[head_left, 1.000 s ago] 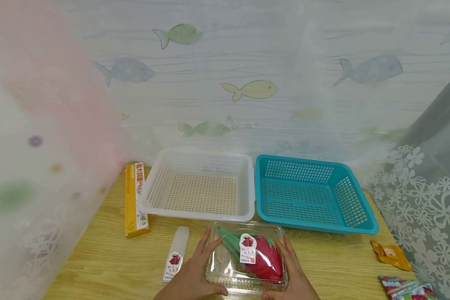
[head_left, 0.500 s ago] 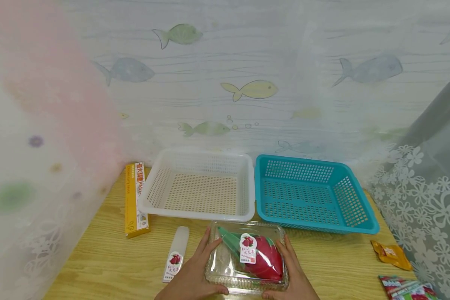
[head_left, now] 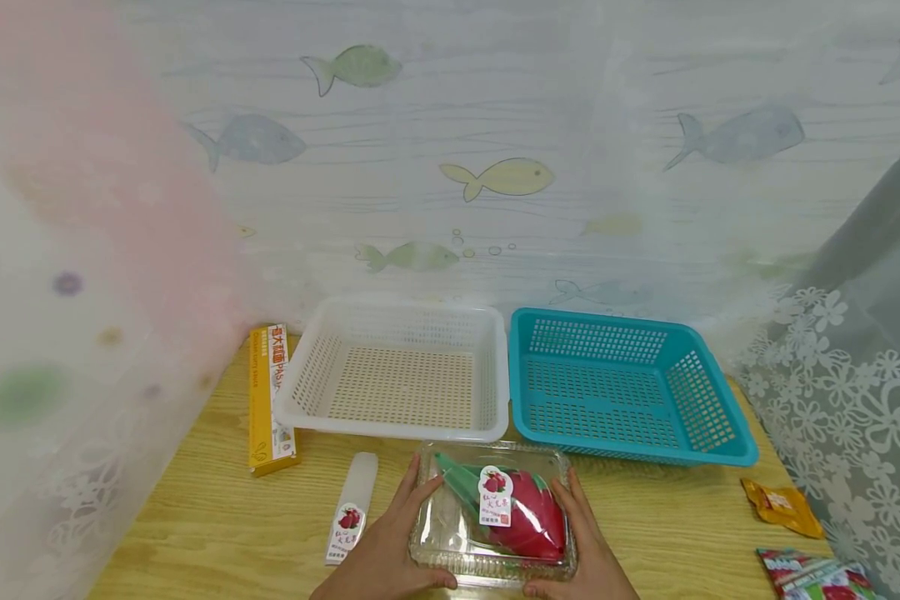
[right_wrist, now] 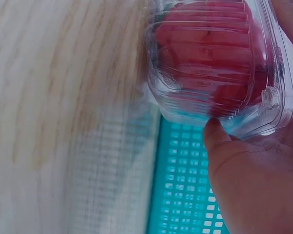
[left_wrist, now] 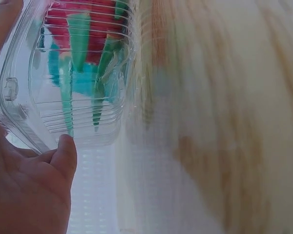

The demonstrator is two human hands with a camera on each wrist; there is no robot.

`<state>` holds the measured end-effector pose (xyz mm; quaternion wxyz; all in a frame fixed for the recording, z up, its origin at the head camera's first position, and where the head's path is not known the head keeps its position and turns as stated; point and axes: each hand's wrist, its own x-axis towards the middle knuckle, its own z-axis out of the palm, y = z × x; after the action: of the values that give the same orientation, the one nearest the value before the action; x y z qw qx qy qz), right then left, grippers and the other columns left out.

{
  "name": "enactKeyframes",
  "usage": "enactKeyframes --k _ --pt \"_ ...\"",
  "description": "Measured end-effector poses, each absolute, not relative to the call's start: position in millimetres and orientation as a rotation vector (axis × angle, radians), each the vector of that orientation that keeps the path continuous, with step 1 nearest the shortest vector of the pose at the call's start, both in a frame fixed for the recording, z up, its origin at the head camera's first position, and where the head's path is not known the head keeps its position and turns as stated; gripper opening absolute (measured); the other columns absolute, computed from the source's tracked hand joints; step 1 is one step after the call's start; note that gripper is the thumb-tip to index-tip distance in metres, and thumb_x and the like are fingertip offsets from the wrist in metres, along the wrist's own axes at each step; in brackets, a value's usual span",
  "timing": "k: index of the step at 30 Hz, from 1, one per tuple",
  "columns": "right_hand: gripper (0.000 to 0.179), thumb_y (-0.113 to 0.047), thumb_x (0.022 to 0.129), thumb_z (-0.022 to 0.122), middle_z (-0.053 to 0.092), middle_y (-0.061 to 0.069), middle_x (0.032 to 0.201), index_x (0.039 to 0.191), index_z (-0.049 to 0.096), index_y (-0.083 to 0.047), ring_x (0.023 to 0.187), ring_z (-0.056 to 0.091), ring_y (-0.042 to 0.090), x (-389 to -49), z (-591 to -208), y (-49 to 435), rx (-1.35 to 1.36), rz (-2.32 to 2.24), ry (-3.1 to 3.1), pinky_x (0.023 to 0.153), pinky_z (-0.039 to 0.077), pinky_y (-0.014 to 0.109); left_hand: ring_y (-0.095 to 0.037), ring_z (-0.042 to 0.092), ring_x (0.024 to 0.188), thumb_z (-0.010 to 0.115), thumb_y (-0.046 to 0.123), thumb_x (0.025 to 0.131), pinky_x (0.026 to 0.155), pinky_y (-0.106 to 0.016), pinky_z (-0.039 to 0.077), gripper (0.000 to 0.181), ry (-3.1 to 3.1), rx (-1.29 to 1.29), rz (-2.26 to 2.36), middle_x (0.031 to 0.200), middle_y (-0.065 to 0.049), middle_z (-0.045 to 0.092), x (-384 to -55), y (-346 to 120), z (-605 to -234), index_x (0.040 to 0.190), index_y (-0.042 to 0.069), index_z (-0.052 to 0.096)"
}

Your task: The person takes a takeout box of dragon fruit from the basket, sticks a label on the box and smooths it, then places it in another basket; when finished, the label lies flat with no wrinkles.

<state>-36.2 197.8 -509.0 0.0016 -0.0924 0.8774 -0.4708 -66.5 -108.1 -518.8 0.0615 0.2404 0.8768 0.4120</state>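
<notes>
A clear plastic clamshell box [head_left: 450,533] with a red dragon fruit [head_left: 536,517] with green leaf tips inside sits near the table's front edge. A white label [head_left: 495,497] with a dragon fruit picture is on its lid. My left hand [head_left: 390,542] grips the box's left side, and my right hand [head_left: 588,546] grips the right side. Through the box wall in the left wrist view, the green tips [left_wrist: 79,41] show beside the left hand [left_wrist: 34,185]. In the right wrist view the right hand [right_wrist: 259,170] holds the box near the red fruit [right_wrist: 205,48].
Behind the box stand a white basket [head_left: 390,432] and a teal basket [head_left: 637,454], side by side. A yellow pasta box [head_left: 265,400] lies left. Nearer is a pale strip [head_left: 357,483] with a similar label. An orange packet [head_left: 782,510] and a colourful packet [head_left: 817,575] lie right.
</notes>
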Motion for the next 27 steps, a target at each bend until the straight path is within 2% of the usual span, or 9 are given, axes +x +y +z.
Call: enactKeyframes --k 8,15,21,25,27 --pt "0.124 -0.028 0.057 0.099 0.01 0.033 0.166 0.16 0.03 -0.02 0.143 0.018 0.069 -36.6 -509.9 197.6 -0.316 -1.49 2.771 0.093 0.041 0.081 -0.049 0.048 0.137 0.09 0.059 0.066 0.086 -0.046 0.06 0.12 2.668 0.72 1.253 0.173 -0.017 -0.001 -66.5 -107.1 -516.8 0.162 0.034 0.022" --pt "0.125 -0.027 0.058 0.099 0.01 0.034 0.166 0.161 0.028 -0.022 0.143 0.018 0.068 -37.0 -509.2 197.6 -0.351 -1.485 2.782 0.093 0.041 0.081 -0.048 0.048 0.138 0.09 0.058 0.067 0.086 -0.041 0.06 0.12 2.658 0.721 1.259 0.173 -0.015 -0.002 -65.9 -108.0 -517.9 0.162 0.037 0.02" --pt "0.126 -0.028 0.057 0.099 0.009 0.032 0.167 0.161 0.028 -0.023 0.142 0.019 0.068 -36.7 -508.3 196.8 -0.36 -1.489 2.794 0.094 0.04 0.081 -0.047 0.046 0.14 0.09 0.059 0.066 0.086 -0.043 0.06 0.121 2.707 0.739 1.223 0.172 -0.017 0.0 -66.0 -108.9 -518.8 0.162 0.036 0.02" --pt "0.126 -0.027 0.057 0.099 0.009 0.032 0.167 0.161 0.028 -0.023 0.141 0.02 0.069 -35.8 -510.2 196.9 -0.371 -1.499 2.794 0.095 0.039 0.081 -0.05 0.051 0.134 0.09 0.058 0.066 0.083 -0.043 0.061 0.121 2.728 0.772 1.219 0.171 -0.022 0.003 -65.7 -108.8 -520.4 0.162 0.03 0.023" --pt "0.126 -0.027 0.057 0.099 0.01 0.032 0.167 0.161 0.028 -0.024 0.145 0.02 0.061 -35.1 -511.9 197.0 -0.376 -1.501 2.801 0.095 0.04 0.081 -0.052 0.054 0.13 0.09 0.059 0.066 0.081 -0.042 0.061 0.121 2.737 0.788 1.221 0.17 -0.025 0.005 -65.4 -108.6 -521.1 0.162 0.026 0.024"
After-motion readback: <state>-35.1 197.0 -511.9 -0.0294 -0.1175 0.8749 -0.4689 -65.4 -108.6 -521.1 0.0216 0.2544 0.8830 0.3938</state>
